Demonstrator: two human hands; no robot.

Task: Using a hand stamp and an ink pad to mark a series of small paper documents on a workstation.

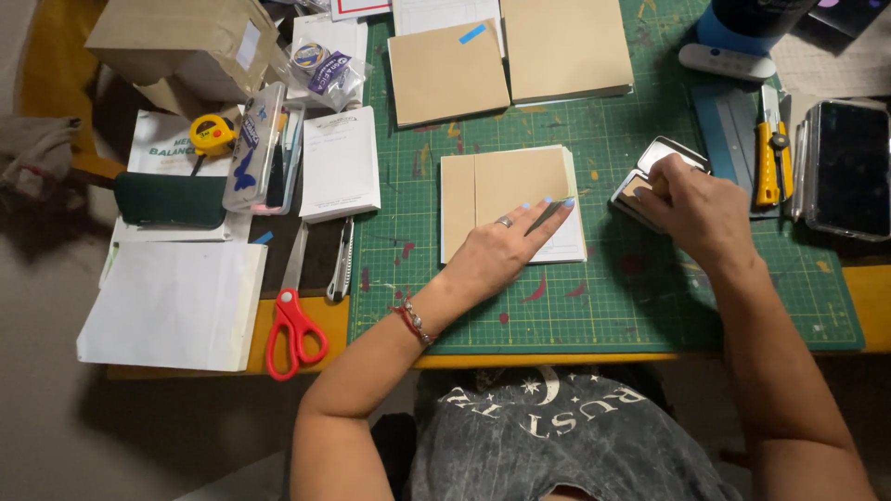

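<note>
The left hand (501,249) is lying flat and open on a tan card booklet (506,199) at the centre of the green cutting mat (603,297), fingers spread and pointing toward two o'clock, with what looks like a dark slim tool under the fingertips, though that is hard to tell. The right hand (691,206) is closing around a small pad or block and pressing it onto an open metal ink-pad tin (654,176), which is sitting just beside the booklet at its three o'clock. To do this step well, I judge that the right hand should be dabbing squarely and lightly so the ink loads evenly, while the left is keeping steady, flat pressure so the tan cover does not slide off the white sheets beneath it. Lifting straight up from the tin would be avoiding smears on the mat. At twelve o'clock two more tan card pieces (510,60) are lying well apart from the work. At the far three o'clock edge a yellow utility knife (768,148) is resting beside a dark phone (849,167); at nine o'clock, off the mat on the tabletop (872,288), red-handled scissors (292,329) and a white notepad (339,162) are lying clear of both hands.
</note>
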